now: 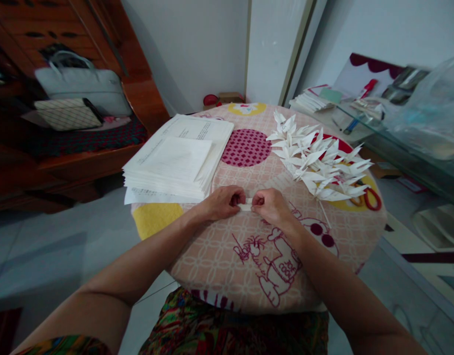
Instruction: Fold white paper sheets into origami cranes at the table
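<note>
Strip: from my end, I see the small white strip [245, 207] near the middle of the table [212, 251], spanning the gap between both hands; I cannot tell whether it touches the cloth.
Left hand: I have the left hand [227, 202] curled, thumb and fingers pinching one end of the strip.
Right hand: I have the right hand [268, 206] curled the same way, pinching the other end.
Stack: I find the paper stack [168, 165] beyond the left hand, printed sheets below, smaller pieces on top.
Folded pieces: I see the white pointed pieces [316, 162] heaped beyond the right hand, to its right.
Scissors: I make out the scissors' orange handle [373, 198] at the heap's right edge.
Chair: on the far left, I see a grey bag [82, 91] on the wooden seat [101, 157].
</note>
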Tool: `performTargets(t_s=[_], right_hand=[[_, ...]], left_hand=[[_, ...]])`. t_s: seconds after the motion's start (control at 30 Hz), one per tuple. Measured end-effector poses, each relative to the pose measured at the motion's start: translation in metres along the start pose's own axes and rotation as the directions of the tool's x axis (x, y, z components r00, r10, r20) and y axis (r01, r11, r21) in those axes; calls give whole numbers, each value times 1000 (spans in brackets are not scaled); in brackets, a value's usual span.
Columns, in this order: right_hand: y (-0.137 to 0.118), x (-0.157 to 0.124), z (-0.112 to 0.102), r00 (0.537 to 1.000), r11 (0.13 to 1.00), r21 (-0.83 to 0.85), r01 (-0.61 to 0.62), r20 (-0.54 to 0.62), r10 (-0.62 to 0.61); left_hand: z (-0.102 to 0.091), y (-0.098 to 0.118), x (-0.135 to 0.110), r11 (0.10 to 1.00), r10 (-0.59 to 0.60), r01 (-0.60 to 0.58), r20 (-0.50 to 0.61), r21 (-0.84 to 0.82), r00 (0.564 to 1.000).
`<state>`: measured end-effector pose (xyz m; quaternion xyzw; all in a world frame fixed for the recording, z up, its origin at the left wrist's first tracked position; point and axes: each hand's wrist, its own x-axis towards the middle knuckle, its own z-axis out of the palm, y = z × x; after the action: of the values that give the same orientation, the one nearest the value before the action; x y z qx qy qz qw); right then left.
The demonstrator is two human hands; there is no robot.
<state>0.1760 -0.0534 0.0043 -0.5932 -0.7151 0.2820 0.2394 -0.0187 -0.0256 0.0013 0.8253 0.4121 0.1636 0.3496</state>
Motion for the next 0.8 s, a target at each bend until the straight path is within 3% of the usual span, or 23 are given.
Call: performTargets(t_s=[0.17, 0.23, 0.37, 0.47, 0.57, 0.8], right_hand=[[2, -1, 1, 1000, 1000, 19, -6, 12, 6], [3, -3, 2, 1000, 1000, 14, -15, 4, 15], [6, -8, 1, 1000, 997, -72, -20, -23, 18], [4, -11, -1, 999, 981, -193, -28, -21, 25], [1, -12, -3, 999, 952, -304, -45, 6, 49], [-3, -12, -6, 996, 905, -423, -48, 43, 73]], left_hand=[[-15, -12, 2, 979, 79, -52, 130, -198, 988], [-19, -14, 7, 959, 88, -50, 127, -278, 988], [-13, -6, 23, 993, 67, -70, -34, -92, 997], [-4, 3, 34, 997, 16, -11, -56, 79, 998], [-1, 9, 40, 992, -23, 22, 6, 122, 1000], [-8, 11, 43, 999, -30, 23, 187, 40, 982]])
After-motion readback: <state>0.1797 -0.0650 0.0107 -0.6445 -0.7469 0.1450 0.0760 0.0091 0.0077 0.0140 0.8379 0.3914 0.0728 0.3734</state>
